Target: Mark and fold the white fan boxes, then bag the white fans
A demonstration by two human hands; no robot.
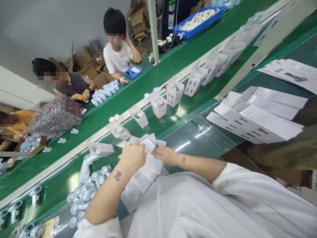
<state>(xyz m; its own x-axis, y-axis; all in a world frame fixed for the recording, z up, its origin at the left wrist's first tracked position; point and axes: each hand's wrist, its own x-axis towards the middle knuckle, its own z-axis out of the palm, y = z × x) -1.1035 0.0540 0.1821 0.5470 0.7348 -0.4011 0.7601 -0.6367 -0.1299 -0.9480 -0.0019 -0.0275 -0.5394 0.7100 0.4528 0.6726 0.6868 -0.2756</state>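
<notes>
My left hand (pixel 133 155) is closed around a small white item wrapped in a bubble-wrap bag (pixel 148 144), held just above the green table. My right hand (pixel 165 155) lies beside it with its fingers pinching the same wrapping from the right. More clear bubble-wrap bags (pixel 138 185) lie in a loose heap under both hands, near my white top. A pile of small silvery-blue cylindrical parts (pixel 86 190) sits to the left of my left forearm.
Open white cartons (pixel 158 105) stand in a row along the green conveyor belt (pixel 104 114). Flat folded cartons (pixel 257 120) are stacked at right. Across the belt sit several people beside cardboard boxes, a wrapped bundle (pixel 55 115) and a blue tray (pixel 198 21).
</notes>
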